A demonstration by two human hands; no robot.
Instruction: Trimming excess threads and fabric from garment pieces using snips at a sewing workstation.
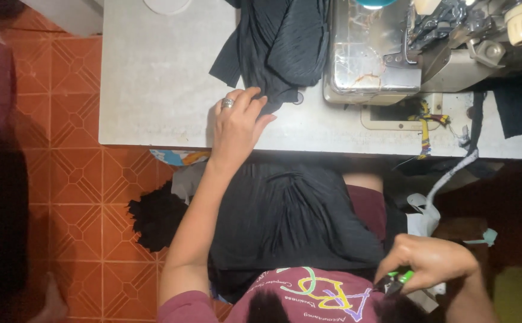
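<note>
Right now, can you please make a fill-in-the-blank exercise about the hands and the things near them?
1. The left hand rests on the ____ cloth.
2. That hand wears a ____ on one finger.
3. The right hand holds a small tool with a ____ handle.
4. The floor tiles are ____.

Missing words: black; ring; green; orange

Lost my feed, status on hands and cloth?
Left hand flat on black fabric on table. Right hand gripping green-handled snips. Sewing machine beside cloth.

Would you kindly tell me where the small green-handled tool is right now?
In the head view, the small green-handled tool sits in the right hand at lower right, close to the maroon shirt, below the black fabric on the lap.
</note>
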